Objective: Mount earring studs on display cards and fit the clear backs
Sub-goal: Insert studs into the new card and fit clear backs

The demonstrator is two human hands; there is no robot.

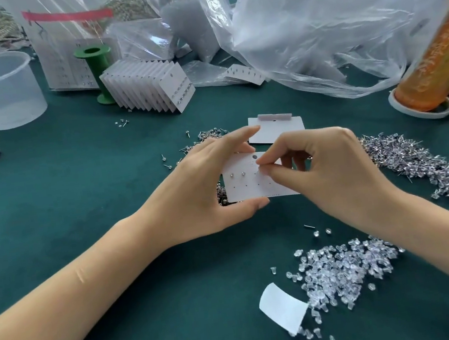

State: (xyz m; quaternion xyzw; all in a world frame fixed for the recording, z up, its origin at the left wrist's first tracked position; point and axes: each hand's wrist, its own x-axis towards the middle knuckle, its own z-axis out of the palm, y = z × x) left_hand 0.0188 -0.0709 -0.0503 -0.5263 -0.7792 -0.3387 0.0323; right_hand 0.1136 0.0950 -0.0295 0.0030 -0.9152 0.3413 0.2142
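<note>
Now the right hand [329,173] pinches a stud [259,171] between thumb and forefinger, and the pin seems to sit at a hole in the upper row of the display card [248,186]. The left hand [208,189] holds this card by its edges, forefinger along the top edge and thumb under the bottom edge, so the card faces up toward the camera. I take the card as the landmark for all the places.

On the card, left of the pinched stud, two studs [237,174] are already seated side by side in the same row. The row below shows only small empty holes. So I judge the step in hand is to mount the third stud, and the card is far from full.

Behind the card, another blank card [275,130] lies flat on the green table [89,173]. To the right of the card is a big heap of loose studs [413,162], and more studs lie behind the left hand. In front of the card, and to the right, is the pile of clear backs [345,271], with a curled white paper slip [282,306] touching it. Far behind and to the left, finished cards [150,89] lean in a row against a green spool [96,72].

The next move, I think, calls for a straight push of the pin through the hole, while the left hand keeps the card flat. The backs can be fitted only from behind, so the card must be turned for that.
</note>
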